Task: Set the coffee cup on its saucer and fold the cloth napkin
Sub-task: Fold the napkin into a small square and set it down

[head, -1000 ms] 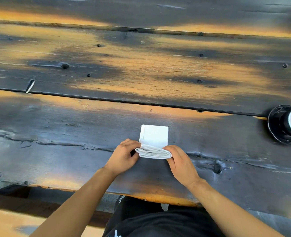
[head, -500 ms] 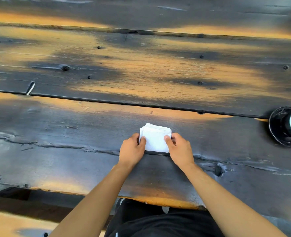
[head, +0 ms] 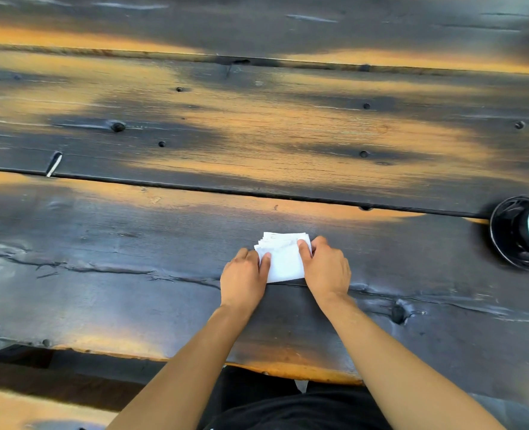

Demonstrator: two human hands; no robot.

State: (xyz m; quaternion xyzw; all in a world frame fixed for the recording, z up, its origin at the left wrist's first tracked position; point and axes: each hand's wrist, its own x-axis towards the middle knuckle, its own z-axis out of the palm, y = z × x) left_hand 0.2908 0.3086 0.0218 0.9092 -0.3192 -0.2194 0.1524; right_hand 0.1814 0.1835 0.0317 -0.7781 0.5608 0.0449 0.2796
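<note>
Our left hand (head: 247, 274) and right hand (head: 327, 266) now press the cloth napkin (head: 283, 259), folded over since a second ago, flat on the bench (head: 132, 274); folding looks nearly done.

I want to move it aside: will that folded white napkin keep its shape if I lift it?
Probably not fully. The napkin is a thick soft stack with uneven layered edges at its far side, so it may spring open. It looks light and floppy; the left hand and right hand press it flat.
</note>
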